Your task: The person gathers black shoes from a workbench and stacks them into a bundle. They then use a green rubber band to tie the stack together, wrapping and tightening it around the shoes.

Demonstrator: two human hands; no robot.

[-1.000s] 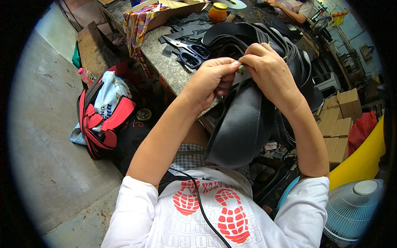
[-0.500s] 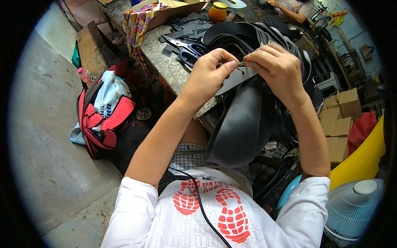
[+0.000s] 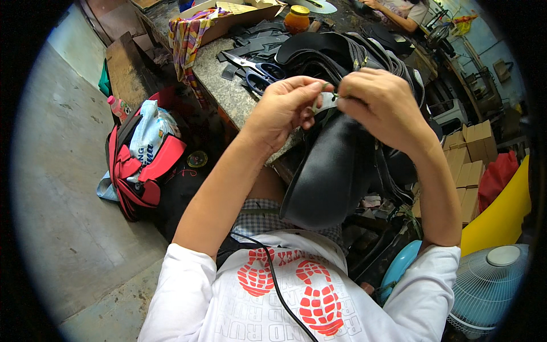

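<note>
My left hand [image 3: 288, 108] and my right hand [image 3: 384, 105] are raised close together over the front of the workbench. A thin green strip [image 3: 325, 86], like a string or tie, is pinched in my left fingers and runs toward my right fingertips, which are closed on it and partly hidden. Beneath and behind the hands lies a bundle of black leather-like pieces [image 3: 325, 176], draped over the bench edge toward my lap. Left of the hands, scissors [image 3: 254, 69] with dark blue handles rest on the speckled bench top [image 3: 222, 100].
Black scraps [image 3: 262, 43] and an orange jar with a yellow lid [image 3: 297, 19] sit farther back. A red and black bag [image 3: 154, 191] stands at left. Brown boxes [image 3: 464, 171] and a fan [image 3: 490, 288] are at right. Another person's arm [image 3: 399, 18] shows at far right.
My left fingers have spread somewhat from a tighter pinch, with the strip now looped by them. My right hand has turned and lowered slightly. The bundle has shifted a little.
</note>
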